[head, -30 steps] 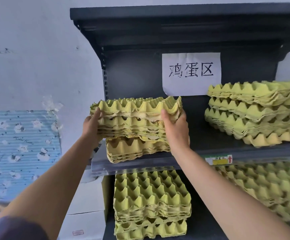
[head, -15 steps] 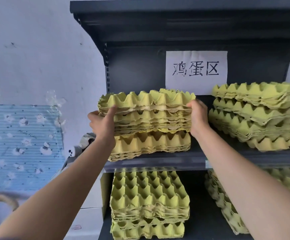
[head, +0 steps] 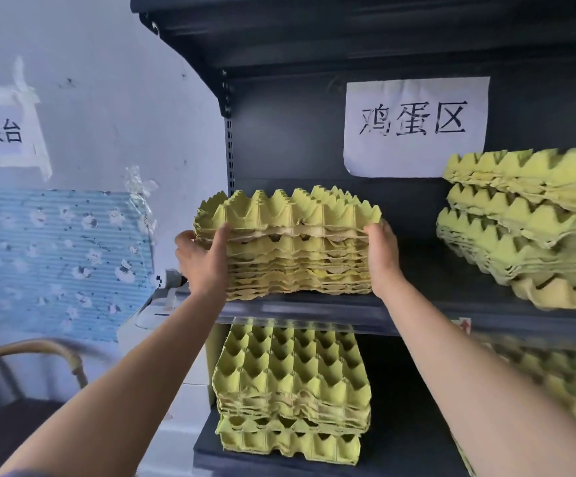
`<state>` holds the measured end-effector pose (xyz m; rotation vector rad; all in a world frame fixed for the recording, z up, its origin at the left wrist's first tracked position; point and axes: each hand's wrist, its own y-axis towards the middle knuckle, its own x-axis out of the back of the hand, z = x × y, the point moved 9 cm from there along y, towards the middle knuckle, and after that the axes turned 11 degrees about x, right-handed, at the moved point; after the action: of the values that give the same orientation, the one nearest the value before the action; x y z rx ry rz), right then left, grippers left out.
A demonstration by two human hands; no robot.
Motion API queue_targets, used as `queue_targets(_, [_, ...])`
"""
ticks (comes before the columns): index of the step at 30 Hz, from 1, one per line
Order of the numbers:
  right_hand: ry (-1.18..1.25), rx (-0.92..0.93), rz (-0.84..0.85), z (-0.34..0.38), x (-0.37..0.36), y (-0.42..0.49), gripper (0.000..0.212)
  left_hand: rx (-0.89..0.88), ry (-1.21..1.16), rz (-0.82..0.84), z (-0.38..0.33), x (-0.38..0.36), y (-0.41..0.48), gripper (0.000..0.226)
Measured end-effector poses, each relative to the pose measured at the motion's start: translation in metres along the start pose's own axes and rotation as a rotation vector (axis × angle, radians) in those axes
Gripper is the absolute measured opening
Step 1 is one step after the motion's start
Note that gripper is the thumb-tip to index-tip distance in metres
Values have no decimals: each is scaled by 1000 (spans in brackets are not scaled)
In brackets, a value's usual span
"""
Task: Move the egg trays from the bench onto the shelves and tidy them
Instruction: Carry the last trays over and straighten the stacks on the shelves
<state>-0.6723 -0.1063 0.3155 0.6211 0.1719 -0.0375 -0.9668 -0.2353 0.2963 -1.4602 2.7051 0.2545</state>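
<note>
Shelf sign point(head: 415, 127) says 鸡蛋区 (handwritten); left hand point(head: 202, 263), right hand point(head: 383, 258) grip trays point(head: 297, 249).

Our left hand point(head: 204, 266) and right hand point(head: 383, 256) grip both ends of a stack of egg trays point(head: 293, 249) on the shelf point(head: 314, 308), below a paper sign point(head: 415, 127).

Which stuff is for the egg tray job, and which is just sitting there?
For the job: held trays, left hand, right hand, shelf, right stack, lower stack.
Just there: blue sheet, chair, wall note.
</note>
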Motion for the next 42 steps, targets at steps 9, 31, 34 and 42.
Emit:
queue_targets(9, [-281,84,-17,16,2,6,51,-56,104,-44,-13,8,-5,66])
queue_targets(31, [-1453,700,335,80,-84,-39,57,-1100,1005,180,-55,-63,-38,60])
queue_targets(34, [-1456,680,329,78,-85,-37,58,-1117,949,200,-54,-64,-35,58])
queue_targets(42, [-1479,658,333,74,-84,-37,58,-1108,845,155,-57,-62,-43,47])
